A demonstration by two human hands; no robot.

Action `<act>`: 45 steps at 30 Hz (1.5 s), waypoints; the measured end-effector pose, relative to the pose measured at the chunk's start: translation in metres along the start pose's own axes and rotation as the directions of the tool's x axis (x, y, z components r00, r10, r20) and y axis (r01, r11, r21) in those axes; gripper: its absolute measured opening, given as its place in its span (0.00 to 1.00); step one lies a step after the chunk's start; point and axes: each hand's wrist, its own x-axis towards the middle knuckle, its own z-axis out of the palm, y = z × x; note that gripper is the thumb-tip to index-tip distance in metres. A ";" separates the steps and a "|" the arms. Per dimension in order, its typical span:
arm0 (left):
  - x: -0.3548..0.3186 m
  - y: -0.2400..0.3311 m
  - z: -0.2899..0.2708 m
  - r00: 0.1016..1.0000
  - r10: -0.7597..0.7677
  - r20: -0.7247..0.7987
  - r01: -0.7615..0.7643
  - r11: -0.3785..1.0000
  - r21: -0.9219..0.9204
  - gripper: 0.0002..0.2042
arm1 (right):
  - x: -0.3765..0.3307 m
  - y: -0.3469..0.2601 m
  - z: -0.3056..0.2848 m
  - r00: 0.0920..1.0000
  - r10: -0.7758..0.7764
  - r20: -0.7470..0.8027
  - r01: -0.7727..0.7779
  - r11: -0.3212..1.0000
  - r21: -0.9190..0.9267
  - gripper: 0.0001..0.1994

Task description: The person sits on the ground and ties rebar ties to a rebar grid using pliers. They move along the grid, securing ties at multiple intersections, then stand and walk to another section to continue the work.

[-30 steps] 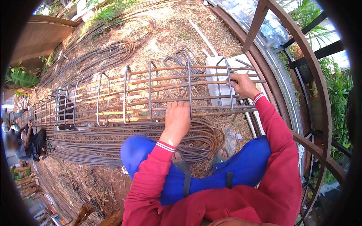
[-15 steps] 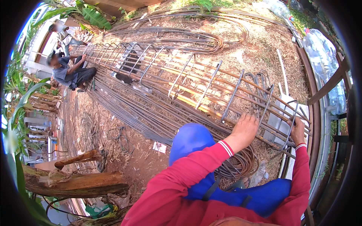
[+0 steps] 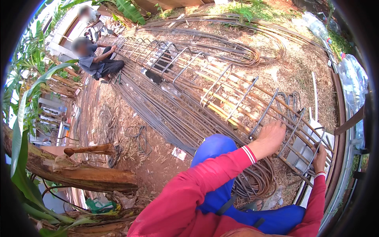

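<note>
A long rebar cage [image 3: 221, 93] of rusty lengthwise bars and grey square stirrups stretches from the far left to the near right. My left hand [image 3: 271, 138] is curled over its near-side bars, between two stirrups. Close to the cage's near end, my right hand [image 3: 319, 159] grips around the bars beside the last stirrup [image 3: 314, 152]. The fingertips of both hands are partly hidden. Farther along the cage, a co-worker [image 3: 98, 61] in dark clothes squats with a hand on it.
Loose straight rebar [image 3: 166, 114] lies alongside the cage, with coiled rods [image 3: 256, 177] by my knee. Bent bars [image 3: 237, 51] lie beyond it. A log [image 3: 79, 173] is at left, plastic bottles [image 3: 351, 79] at right. Another person [image 3: 92, 21] stands at the far left.
The whole view has shifted, so the cage and co-workers appear farther right. Both my hands stay at about the same places on the cage.
</note>
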 end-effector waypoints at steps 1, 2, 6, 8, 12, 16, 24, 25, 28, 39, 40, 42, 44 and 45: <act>0.007 -0.006 -0.002 1.000 -0.001 -0.007 0.001 1.000 0.013 0.14 | 0.001 0.002 0.001 0.999 -0.039 -0.028 0.040 0.999 0.017 0.12; 0.014 -0.013 -0.004 0.999 0.002 -0.036 -0.001 1.000 0.025 0.13 | 0.002 0.003 0.001 0.998 -0.036 -0.042 0.035 0.999 -0.033 0.12; 0.047 -0.040 -0.010 0.995 -0.093 -0.033 0.094 0.995 0.040 0.10 | 0.015 0.007 0.000 0.989 -0.086 -0.117 0.071 0.989 -0.128 0.13; 0.059 -0.048 -0.010 0.993 -0.089 -0.079 0.088 0.996 -0.011 0.08 | 0.019 0.008 -0.001 0.984 -0.103 -0.148 0.076 0.982 -0.174 0.13; 0.070 -0.062 -0.011 0.943 -0.223 -0.245 0.216 0.975 -0.053 0.12 | 0.023 0.006 -0.002 0.987 -0.084 -0.139 0.070 0.992 -0.102 0.12; 0.075 -0.078 -0.022 0.814 -0.529 -0.242 0.502 0.849 -0.165 0.18 | 0.029 0.002 0.000 0.968 -0.127 -0.215 0.106 0.989 -0.108 0.10; 0.081 -0.080 -0.026 0.860 -0.504 -0.076 0.476 0.848 -0.235 0.14 | 0.025 -0.020 -0.007 0.999 0.041 -0.033 -0.041 0.999 -0.021 0.09; 0.078 -0.077 -0.023 0.935 -0.335 -0.112 0.323 0.939 -0.119 0.12 | 0.017 -0.024 -0.010 1.000 0.025 -0.008 -0.025 1.000 -0.003 0.11; 0.071 -0.055 -0.011 0.983 -0.174 -0.056 0.178 0.980 0.089 0.13 | 0.002 -0.038 -0.018 0.980 0.076 0.186 -0.078 0.997 0.001 0.12; 0.063 -0.020 0.022 0.992 0.128 0.018 -0.128 0.952 0.277 0.15 | -0.001 -0.048 -0.037 0.971 0.117 0.207 -0.126 0.992 0.026 0.10; 0.062 -0.024 0.023 0.993 0.105 0.062 -0.118 0.954 0.274 0.15 | -0.003 -0.048 -0.037 0.966 0.117 0.231 -0.130 0.991 0.042 0.09; 0.060 -0.031 0.024 0.991 0.098 0.097 -0.122 0.951 0.285 0.17 | -0.005 -0.046 -0.038 0.934 0.168 0.315 -0.202 0.976 0.078 0.09; 0.061 -0.035 0.026 0.977 0.120 0.177 -0.163 0.953 0.257 0.16 | -0.007 -0.046 -0.042 0.902 0.156 0.401 -0.183 0.983 0.029 0.10; 0.062 -0.035 0.027 0.961 0.066 0.269 -0.131 0.964 0.231 0.16 | -0.008 -0.047 -0.043 0.894 0.151 0.422 -0.181 0.983 0.031 0.10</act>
